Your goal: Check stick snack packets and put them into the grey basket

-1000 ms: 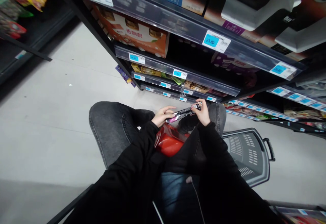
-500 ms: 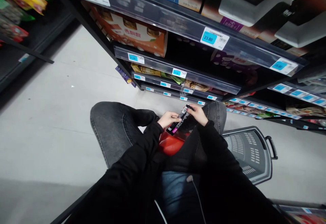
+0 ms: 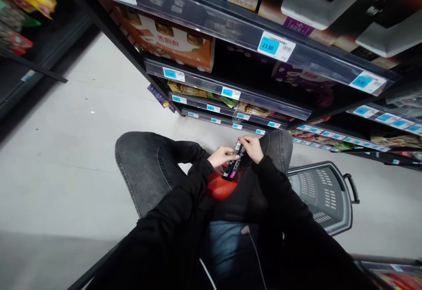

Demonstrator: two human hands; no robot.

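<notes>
Red bag [image 3: 220, 187] half hidden; packet [image 3: 234, 167] print unreadable.

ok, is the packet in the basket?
No, both hands, left and right, hold the packet over the lap; the basket sits aside.

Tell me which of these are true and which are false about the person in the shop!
1. Both hands hold a dark packet. True.
2. The left hand is up on a shelf. False: it holds the packet over the lap.
3. A grey basket sits on the floor by the person's right side. True.
4. The price tags are red. False: they are blue and white.
5. The right hand pinches the packet's top end. True.
</notes>
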